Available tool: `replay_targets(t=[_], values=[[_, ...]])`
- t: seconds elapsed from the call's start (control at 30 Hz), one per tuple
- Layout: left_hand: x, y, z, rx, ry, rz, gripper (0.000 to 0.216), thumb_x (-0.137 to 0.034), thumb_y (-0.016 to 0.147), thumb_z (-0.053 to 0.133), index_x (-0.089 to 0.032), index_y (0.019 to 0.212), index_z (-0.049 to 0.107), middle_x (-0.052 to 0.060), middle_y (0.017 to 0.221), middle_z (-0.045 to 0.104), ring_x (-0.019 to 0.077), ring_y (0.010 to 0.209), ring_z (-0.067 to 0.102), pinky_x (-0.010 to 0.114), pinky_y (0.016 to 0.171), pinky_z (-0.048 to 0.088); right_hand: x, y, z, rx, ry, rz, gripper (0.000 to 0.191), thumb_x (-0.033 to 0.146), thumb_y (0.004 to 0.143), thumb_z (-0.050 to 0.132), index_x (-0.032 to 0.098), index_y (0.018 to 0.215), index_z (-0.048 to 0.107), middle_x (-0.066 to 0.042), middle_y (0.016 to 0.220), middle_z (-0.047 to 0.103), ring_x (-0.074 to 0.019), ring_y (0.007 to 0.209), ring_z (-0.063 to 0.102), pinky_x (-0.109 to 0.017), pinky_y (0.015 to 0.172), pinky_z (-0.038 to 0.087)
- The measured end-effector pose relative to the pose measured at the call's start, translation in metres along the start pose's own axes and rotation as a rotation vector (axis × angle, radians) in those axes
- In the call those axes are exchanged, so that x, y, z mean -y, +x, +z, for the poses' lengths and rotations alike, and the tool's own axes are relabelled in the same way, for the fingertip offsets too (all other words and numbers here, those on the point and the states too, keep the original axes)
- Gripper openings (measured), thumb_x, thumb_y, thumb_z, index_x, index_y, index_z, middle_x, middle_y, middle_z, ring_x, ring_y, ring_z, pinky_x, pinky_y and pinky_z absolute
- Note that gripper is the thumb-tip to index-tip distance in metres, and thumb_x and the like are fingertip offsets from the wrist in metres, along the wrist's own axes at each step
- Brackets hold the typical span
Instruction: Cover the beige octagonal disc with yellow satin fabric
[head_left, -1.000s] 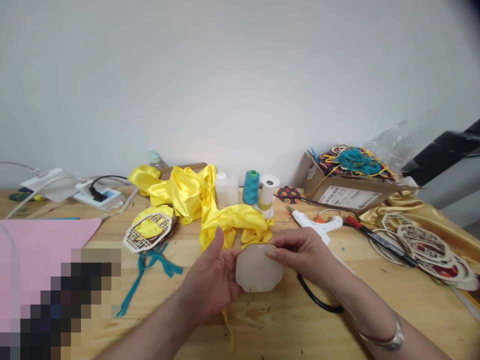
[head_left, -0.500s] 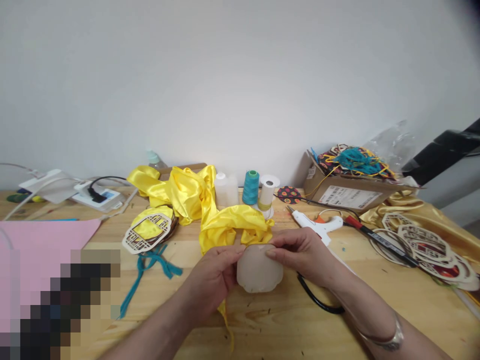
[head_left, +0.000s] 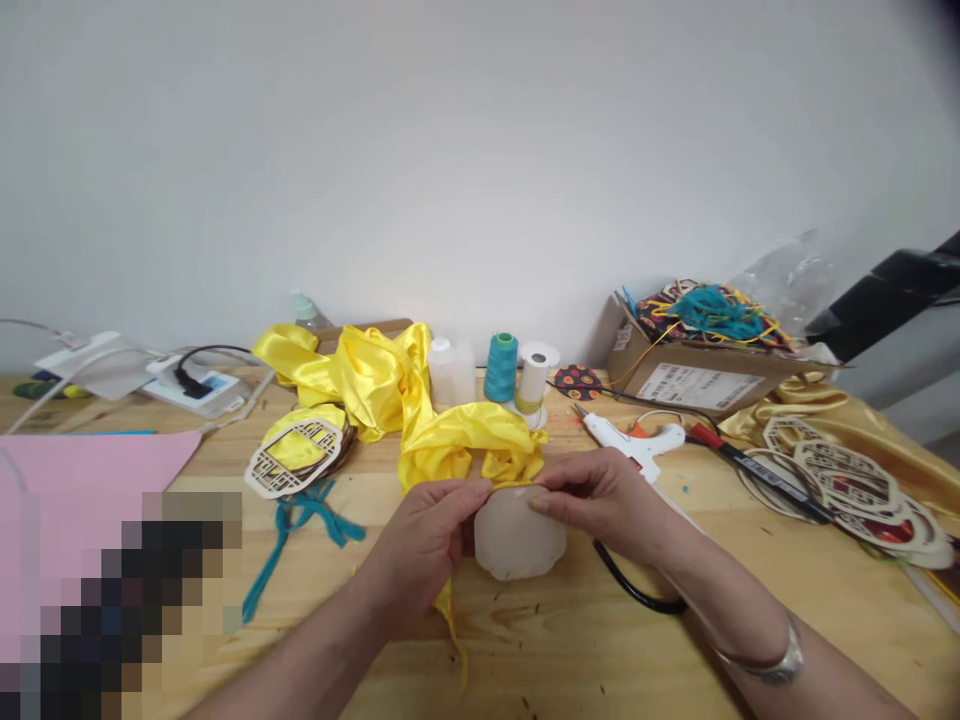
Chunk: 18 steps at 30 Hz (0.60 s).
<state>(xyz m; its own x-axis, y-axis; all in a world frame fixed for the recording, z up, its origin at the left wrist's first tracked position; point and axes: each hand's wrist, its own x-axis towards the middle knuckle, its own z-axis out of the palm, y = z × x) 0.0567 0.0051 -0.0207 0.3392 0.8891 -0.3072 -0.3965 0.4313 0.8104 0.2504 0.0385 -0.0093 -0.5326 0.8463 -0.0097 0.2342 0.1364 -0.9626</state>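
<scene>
Both hands pinch the top edge of a whitish, translucent plate with a scalloped outline (head_left: 520, 545), held tilted above the wooden table. My left hand (head_left: 427, 530) grips its upper left corner, thumb on top. At the upper right, my right hand (head_left: 592, 492) has thumb and fingers closed on the rim. Shiny yellow satin fabric (head_left: 469, 432) bunches just behind the plate, and a thin yellow strip hangs below my left hand. The fingers under the plate are hidden.
A white glue gun (head_left: 630, 440) lies right of my right hand, near a marker (head_left: 772, 475) and cut-out wooden frames (head_left: 855, 485). Behind stand a teal thread spool (head_left: 501, 368), white bottles (head_left: 451, 370) and a cardboard box (head_left: 690, 378). More frames (head_left: 296, 455) and teal cord (head_left: 277, 550) lie left.
The view has shifted very slightly. Both hands keep their hold on the whitish plate, which stays in nearly the same place.
</scene>
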Motion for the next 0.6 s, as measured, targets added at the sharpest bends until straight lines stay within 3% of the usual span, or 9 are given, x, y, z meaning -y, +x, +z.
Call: replay_targets(t=[0.17,0.33,0.6], values=[[0.0001,-0.0007,-0.0013,0.002,0.004,-0.003,0.029,-0.036,0.081,0.060,-0.012,0.088,0.074,0.008,0.074,0.072,0.0161,0.061,0.061,0.029,0.062,0.048,0.0009,-0.0004,-0.0002,0.000,-0.033,0.012,0.023,0.035,0.080,0.062,0.014,0.078,0.073,-0.002,0.064,0.060,-0.0108,0.058,0.048,-0.023,0.052,0.038],[-0.0014,-0.0034,-0.0008,-0.009,0.204,0.023,0.019,-0.024,0.069,0.074,-0.018,0.087,0.075,0.002,0.074,0.074,0.0146,0.067,0.064,0.023,0.064,0.047,0.0034,-0.0002,0.0000,0.004,-0.035,0.022,0.022,0.032,0.079,0.062,0.013,0.074,0.071,0.000,0.060,0.055,-0.0097,0.056,0.043,-0.022,0.049,0.033],[-0.0022,-0.0040,0.0024,-0.093,0.349,0.094,0.021,-0.024,0.070,0.071,-0.022,0.091,0.074,0.000,0.080,0.076,0.0171,0.074,0.065,0.024,0.067,0.049,0.0028,0.0014,0.0050,-0.053,-0.003,0.041,0.021,0.030,0.075,0.064,0.011,0.070,0.070,0.001,0.058,0.052,-0.0088,0.054,0.040,-0.022,0.048,0.030]])
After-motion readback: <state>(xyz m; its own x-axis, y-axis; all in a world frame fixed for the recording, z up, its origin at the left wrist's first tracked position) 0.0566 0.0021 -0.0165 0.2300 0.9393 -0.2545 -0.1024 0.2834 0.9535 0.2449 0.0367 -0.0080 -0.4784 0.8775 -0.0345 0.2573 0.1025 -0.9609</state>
